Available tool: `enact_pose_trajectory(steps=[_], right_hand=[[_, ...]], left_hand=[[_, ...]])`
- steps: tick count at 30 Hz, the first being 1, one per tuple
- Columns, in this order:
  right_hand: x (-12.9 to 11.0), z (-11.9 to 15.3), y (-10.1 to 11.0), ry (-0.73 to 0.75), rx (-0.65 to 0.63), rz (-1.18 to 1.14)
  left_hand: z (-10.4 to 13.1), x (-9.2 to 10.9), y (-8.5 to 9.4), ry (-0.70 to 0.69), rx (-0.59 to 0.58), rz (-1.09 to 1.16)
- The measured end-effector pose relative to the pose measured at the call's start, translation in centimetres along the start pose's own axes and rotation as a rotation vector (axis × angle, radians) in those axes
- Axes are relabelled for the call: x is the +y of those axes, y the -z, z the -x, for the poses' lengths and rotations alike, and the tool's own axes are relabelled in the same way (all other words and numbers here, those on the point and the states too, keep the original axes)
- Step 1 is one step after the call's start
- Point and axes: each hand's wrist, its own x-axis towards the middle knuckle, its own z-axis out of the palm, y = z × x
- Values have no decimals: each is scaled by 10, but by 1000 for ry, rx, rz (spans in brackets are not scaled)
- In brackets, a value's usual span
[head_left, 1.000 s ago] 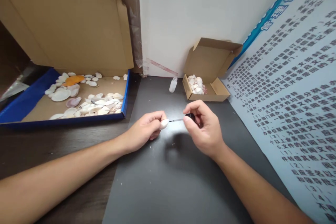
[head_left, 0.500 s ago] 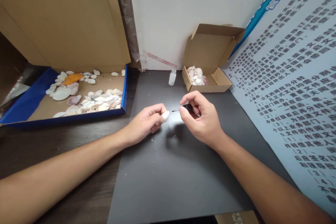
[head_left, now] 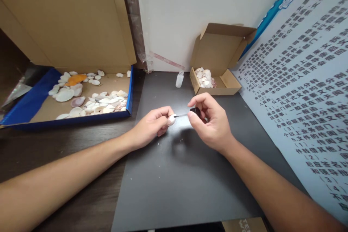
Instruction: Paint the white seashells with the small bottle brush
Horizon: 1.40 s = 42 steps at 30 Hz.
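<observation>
Between the thumb and fingers of my left hand point(head_left: 153, 125) is a small white seashell point(head_left: 171, 120), held above the dark mat. My right hand point(head_left: 212, 121) pinches the black cap of a brush point(head_left: 195, 111), its thin stem pointing left. The dark brush tip meets the shell's right side. Behind the hands, a small clear bottle point(head_left: 179, 79) stands upright without its cap.
A blue-sided box point(head_left: 130, 94) at left holds many shells and an orange shell point(head_left: 76, 79). A small cardboard box point(head_left: 231, 90) with white shells point(head_left: 203, 77) stands at the back right. A printed sheet point(head_left: 293, 87) leans along the right; a white panel point(head_left: 168, 18) rises behind.
The brush tip has moved left from just beside the shell and now touches it. My left hand keeps its grip on the shell. The view has shifted slightly.
</observation>
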Motion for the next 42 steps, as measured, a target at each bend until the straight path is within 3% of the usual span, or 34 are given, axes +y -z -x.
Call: enact_pose_trajectory(steps=[42], right_hand=[[4, -2, -1, -9, 14, -56]], left_hand=[[-3, 0, 6, 31, -43, 125]])
